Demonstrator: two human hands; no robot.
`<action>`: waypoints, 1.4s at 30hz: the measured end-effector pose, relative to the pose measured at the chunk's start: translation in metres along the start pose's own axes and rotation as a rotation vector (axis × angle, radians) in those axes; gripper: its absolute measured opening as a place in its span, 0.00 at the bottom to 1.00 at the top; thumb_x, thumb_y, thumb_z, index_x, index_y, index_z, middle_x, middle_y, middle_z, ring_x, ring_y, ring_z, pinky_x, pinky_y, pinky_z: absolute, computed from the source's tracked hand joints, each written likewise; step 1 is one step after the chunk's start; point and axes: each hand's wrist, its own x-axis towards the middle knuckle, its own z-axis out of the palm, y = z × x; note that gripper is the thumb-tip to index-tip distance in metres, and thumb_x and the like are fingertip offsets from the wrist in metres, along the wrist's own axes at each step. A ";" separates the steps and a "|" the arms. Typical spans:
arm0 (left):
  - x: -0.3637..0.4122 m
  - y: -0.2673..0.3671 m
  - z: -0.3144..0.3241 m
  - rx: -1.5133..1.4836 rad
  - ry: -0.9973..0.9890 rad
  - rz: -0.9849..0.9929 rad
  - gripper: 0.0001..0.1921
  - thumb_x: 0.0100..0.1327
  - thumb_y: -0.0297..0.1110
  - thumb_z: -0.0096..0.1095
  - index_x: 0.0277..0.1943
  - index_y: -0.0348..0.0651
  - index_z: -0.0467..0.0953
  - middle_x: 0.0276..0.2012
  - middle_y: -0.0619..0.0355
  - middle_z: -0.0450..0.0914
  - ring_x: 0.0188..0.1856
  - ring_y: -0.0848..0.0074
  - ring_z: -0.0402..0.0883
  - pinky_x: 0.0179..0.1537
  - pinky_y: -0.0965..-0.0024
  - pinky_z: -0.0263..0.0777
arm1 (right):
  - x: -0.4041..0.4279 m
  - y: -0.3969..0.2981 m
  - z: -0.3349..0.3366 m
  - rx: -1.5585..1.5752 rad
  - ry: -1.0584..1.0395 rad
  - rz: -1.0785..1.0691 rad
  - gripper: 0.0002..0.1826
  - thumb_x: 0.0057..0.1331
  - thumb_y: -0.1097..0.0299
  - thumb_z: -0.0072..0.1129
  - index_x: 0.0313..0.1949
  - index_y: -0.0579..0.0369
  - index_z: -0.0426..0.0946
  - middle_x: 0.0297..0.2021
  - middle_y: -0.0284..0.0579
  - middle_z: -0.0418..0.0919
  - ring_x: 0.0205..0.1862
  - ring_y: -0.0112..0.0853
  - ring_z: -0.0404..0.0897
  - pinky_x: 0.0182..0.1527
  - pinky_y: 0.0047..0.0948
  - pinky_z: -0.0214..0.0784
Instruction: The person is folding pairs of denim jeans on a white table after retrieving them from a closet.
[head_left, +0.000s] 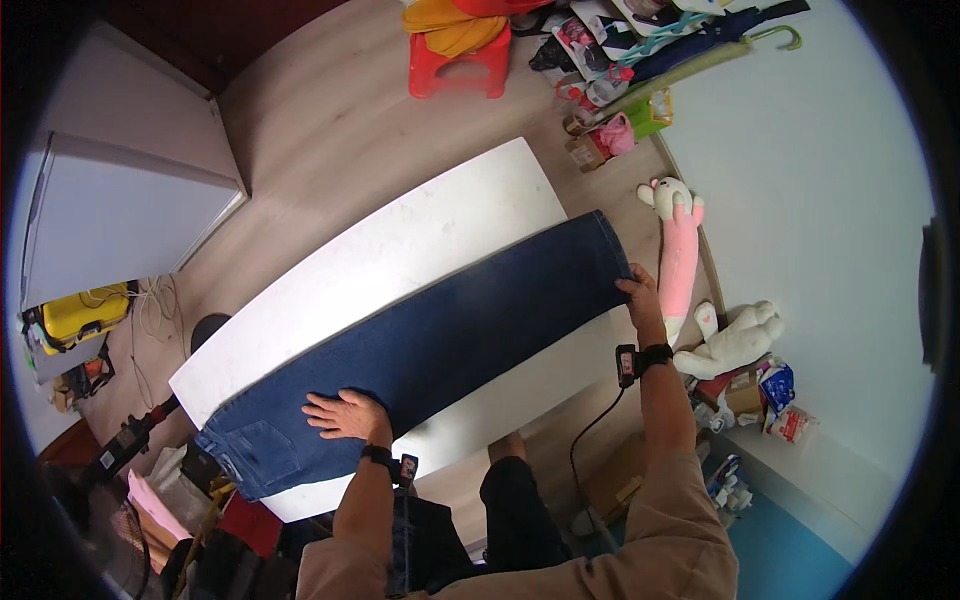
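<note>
A pair of dark blue jeans (450, 330) lies folded lengthwise across a white table (390, 247), its waistband and back pocket at the lower left and its hems at the upper right. My left hand (349, 414) rests flat on the jeans near the pocket, fingers spread. At the other end my right hand (639, 289) pinches the lower corner of the leg hem between thumb and fingers. Each wrist wears a black strap with a small device, and a cable hangs from the right one.
Beyond the table stands a red plastic stool (459, 75) with yellow cloth items on it. A pink-and-white plush toy (679, 255) and a white plush toy (739, 341) lie by the right wall. A yellow case (86, 316) and loose cables are at left.
</note>
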 end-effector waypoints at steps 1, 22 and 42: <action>-0.001 -0.002 0.000 -0.002 0.000 -0.003 0.34 0.68 0.52 0.32 0.73 0.46 0.46 0.74 0.45 0.42 0.74 0.48 0.41 0.68 0.38 0.36 | -0.001 -0.004 0.000 0.034 -0.050 -0.010 0.13 0.58 0.71 0.59 0.44 0.57 0.76 0.32 0.35 0.77 0.35 0.27 0.75 0.43 0.29 0.68; 0.003 -0.009 0.004 -0.002 0.032 0.015 0.38 0.67 0.62 0.25 0.73 0.46 0.46 0.73 0.44 0.44 0.73 0.48 0.42 0.67 0.37 0.37 | 0.016 0.003 0.007 0.035 -0.198 0.199 0.20 0.55 0.69 0.64 0.47 0.65 0.78 0.37 0.45 0.82 0.37 0.30 0.80 0.45 0.27 0.70; -0.036 0.067 -0.162 -1.309 -1.166 0.109 0.35 0.60 0.28 0.65 0.68 0.49 0.57 0.61 0.44 0.66 0.62 0.62 0.67 0.59 0.61 0.67 | -0.171 -0.117 0.181 -0.755 -0.216 -0.383 0.15 0.53 0.71 0.63 0.38 0.58 0.69 0.32 0.60 0.79 0.38 0.55 0.79 0.40 0.44 0.72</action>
